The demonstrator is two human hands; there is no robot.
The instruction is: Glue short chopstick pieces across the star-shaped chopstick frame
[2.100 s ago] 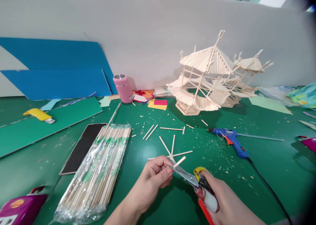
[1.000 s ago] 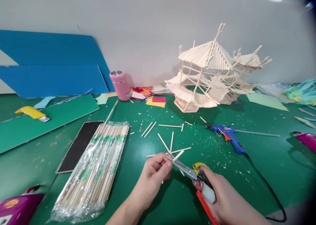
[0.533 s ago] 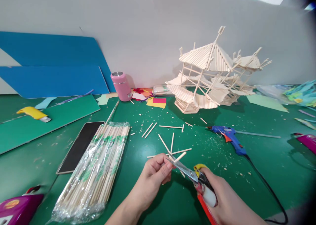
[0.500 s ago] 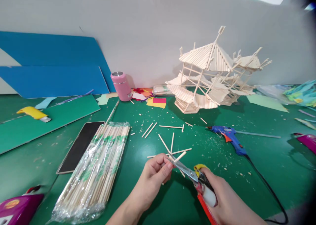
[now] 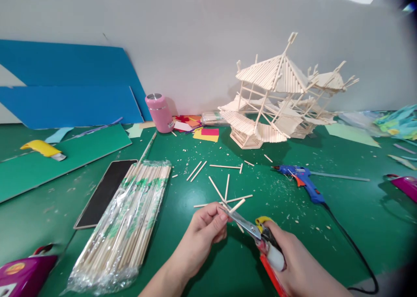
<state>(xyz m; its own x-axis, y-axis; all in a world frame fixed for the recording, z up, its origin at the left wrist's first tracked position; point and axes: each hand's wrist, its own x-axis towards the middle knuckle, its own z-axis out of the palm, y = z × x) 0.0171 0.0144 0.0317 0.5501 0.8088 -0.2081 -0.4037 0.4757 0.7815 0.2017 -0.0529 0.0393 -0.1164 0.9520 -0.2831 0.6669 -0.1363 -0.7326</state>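
Observation:
My left hand point(image 5: 208, 227) is closed in a pinch on a short wooden stick point(image 5: 237, 206), whose pale end sticks out past the blades. Scissors point(image 5: 246, 224) with taped handles are gripped in my right hand point(image 5: 286, 253), their blades at the stick beside my left fingertips. Beneath and beyond the hands, several thin cut sticks point(image 5: 227, 186) lie crossed on the green table point(image 5: 182, 232). Farther back, two parallel sticks point(image 5: 196, 171) and a stick with a short crosspiece point(image 5: 224, 166) rest on the tabletop.
A stick-built pavilion model point(image 5: 257, 125) stands at the back right. A blue glue gun point(image 5: 299, 175) with a cord lies at right. On the left are a plastic bag of sticks point(image 5: 127, 219), a dark phone-like slab point(image 5: 104, 197), a yellow cutter point(image 5: 42, 148) and a pink flask point(image 5: 159, 113).
Almost nothing differs: the hands, scissors and stick keep nearly the same place. The whole view has shifted very slightly.

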